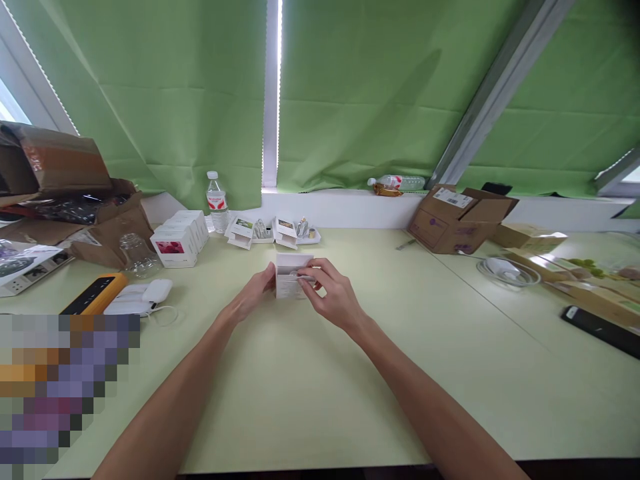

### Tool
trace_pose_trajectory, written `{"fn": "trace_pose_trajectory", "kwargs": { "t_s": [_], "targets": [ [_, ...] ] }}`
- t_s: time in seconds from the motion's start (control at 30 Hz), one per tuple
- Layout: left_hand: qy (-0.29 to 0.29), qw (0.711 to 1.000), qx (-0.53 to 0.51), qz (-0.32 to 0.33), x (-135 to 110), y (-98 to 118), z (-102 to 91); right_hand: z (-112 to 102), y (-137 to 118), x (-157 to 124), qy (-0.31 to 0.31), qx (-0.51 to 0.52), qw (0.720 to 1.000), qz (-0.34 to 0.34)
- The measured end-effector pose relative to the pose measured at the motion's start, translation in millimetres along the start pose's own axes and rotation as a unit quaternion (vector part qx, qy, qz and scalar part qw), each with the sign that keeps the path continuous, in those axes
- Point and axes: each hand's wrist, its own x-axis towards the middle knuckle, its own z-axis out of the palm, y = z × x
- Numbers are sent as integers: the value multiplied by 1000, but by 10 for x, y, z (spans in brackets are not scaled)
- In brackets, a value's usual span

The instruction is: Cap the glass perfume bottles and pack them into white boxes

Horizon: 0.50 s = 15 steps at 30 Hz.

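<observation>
A small white box stands over the middle of the table with its top flap raised. My left hand grips the box by its left side, fingers mostly hidden behind it. My right hand is at the box's open top, with thumb and fingertips pinched together. What lies between those fingertips is too small to make out. Beyond the box, two opened white boxes sit against white trays bearing small shiny items.
White boxes with a pink picture stand in a row at left, near an upright water bottle. Cardboard cartons sit at both sides. A coiled white cable and a black phone-like object lie at right.
</observation>
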Motion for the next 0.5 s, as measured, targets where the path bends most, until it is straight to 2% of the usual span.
{"fn": "trace_pose_trajectory", "kwargs": {
  "t_s": [0.5],
  "targets": [
    [20,1000,23,4,-14,31,0,6,8,-14,-2,-2,1000,-3]
  ]
}}
